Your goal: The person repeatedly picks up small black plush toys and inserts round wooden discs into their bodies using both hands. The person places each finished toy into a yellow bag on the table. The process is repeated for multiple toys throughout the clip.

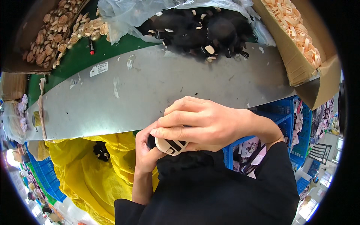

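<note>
Both hands meet in front of my chest over a small round cream-coloured piece with a black strap across it (171, 145). My right hand (204, 122) lies on top, fingers curled over the piece and pressing its upper edge. My left hand (147, 152) cups it from below and the left, thumb against the rim. A bit of black fuzzy material shows between the left fingers. Part of the piece is hidden under the right fingers.
A grey metal bench edge (150, 90) runs across. Behind it lies a pile of black fuzzy pieces (202, 30) on clear plastic, cardboard boxes of cream discs (296, 26) and tan discs (56, 30). A yellow bag (86, 165) hangs below left, blue crates (288, 123) right.
</note>
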Tool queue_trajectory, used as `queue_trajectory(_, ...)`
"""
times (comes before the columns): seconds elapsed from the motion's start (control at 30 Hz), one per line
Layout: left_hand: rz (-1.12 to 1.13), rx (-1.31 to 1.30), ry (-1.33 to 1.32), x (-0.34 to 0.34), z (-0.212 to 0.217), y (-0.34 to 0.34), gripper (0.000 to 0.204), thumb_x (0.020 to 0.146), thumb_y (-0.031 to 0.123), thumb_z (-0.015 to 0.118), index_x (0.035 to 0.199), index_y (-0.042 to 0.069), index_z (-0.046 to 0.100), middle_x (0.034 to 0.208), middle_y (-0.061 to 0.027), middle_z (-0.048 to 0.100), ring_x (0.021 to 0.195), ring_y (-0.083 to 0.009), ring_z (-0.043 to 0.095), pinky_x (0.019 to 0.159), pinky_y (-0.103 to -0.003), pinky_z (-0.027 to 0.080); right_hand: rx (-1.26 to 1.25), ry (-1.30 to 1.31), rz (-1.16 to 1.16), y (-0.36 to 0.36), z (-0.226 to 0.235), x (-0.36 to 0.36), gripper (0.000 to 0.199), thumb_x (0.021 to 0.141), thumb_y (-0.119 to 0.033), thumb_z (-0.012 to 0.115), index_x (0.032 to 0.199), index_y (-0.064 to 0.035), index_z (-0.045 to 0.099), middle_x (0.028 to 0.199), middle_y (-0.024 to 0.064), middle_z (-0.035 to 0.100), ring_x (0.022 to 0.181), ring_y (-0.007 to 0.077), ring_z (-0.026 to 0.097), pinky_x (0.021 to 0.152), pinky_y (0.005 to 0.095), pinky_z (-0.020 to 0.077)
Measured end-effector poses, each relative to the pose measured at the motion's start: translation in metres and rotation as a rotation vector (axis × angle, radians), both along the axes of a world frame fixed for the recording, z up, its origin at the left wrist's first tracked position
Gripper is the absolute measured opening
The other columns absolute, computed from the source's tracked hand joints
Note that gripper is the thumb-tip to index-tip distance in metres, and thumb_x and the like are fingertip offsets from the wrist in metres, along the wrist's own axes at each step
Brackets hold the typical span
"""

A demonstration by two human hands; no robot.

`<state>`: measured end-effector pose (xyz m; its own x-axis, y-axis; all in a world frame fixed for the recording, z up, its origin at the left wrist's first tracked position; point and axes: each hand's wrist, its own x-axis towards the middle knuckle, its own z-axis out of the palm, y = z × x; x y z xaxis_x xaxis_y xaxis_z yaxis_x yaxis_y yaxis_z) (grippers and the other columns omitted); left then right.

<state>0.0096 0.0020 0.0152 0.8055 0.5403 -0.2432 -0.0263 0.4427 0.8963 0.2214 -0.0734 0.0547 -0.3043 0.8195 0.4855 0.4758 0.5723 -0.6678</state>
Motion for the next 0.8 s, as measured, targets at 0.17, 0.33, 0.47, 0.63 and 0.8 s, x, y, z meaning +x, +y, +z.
queue_trajectory(0.17, 0.061, 0.153, 0.016, 0.007, 0.003, -0.001, 0.039, 0.072, 0.007, 0.067, 0.110, -0.002, 0.062, 0.098, -0.0040, 0.065, 0.092, -0.0104, 0.059, 0.085, -0.025, 0.047, 0.096, -0.036, -0.032, 0.002, -0.017, 0.003, 0.060, 0.073, -0.014, 0.081, 0.129, -0.0048, 0.060, 0.119, 0.0123, 0.059, 0.105, 0.0315, 0.061, 0.090, 0.0417, 0.0517)
queue_trajectory(0.33, 0.332, 0.788, 0.132, 0.016, -0.007, -0.015, 0.040, 0.073, 0.004, 0.078, 0.108, 0.003, 0.059, 0.103, -0.0079, 0.059, 0.093, -0.0174, 0.059, 0.083, -0.028, 0.048, -0.044, 0.070, -0.205, 0.000, -0.006, -0.005, 0.034, 0.082, -0.023, 0.071, 0.109, -0.0032, 0.067, 0.097, 0.0120, 0.063, 0.077, 0.0296, 0.065, 0.065, 0.0366, 0.0538)
queue_trajectory(0.47, 0.532, 0.583, 0.054, 0.023, -0.013, -0.028, 0.054, 0.071, 0.000, 0.085, 0.117, 0.001, 0.057, 0.111, -0.0054, 0.058, 0.098, -0.0137, 0.058, 0.089, -0.028, 0.049, 0.138, 0.122, -0.555, 0.030, -0.018, -0.034, 0.023, 0.088, -0.017, 0.055, 0.070, -0.0028, 0.058, 0.065, 0.0095, 0.053, 0.050, 0.0270, 0.049, 0.049, 0.0366, 0.0412)
queue_trajectory(0.63, 0.480, 0.658, 0.111, 0.012, -0.007, -0.025, 0.044, 0.076, -0.005, 0.074, 0.116, 0.001, 0.057, 0.108, -0.0040, 0.059, 0.096, -0.0120, 0.057, 0.089, -0.025, 0.046, 0.005, 0.691, -0.495, 0.038, -0.039, -0.054, 0.042, 0.101, -0.012, 0.043, 0.061, -0.0003, 0.049, 0.056, 0.0067, 0.048, 0.047, 0.0162, 0.040, 0.047, 0.0310, 0.0343)
queue_trajectory(0.8, 0.544, 0.868, 0.205, 0.009, -0.009, -0.021, 0.021, 0.083, -0.002, 0.065, 0.104, -0.002, 0.061, 0.089, -0.0086, 0.065, 0.078, -0.0154, 0.062, 0.077, -0.025, 0.050, -0.161, 0.948, -0.487, 0.039, -0.045, -0.078, 0.049, 0.105, -0.017, 0.039, 0.059, -0.0012, 0.044, 0.053, 0.0041, 0.044, 0.049, 0.0094, 0.034, 0.048, 0.0289, 0.0290)
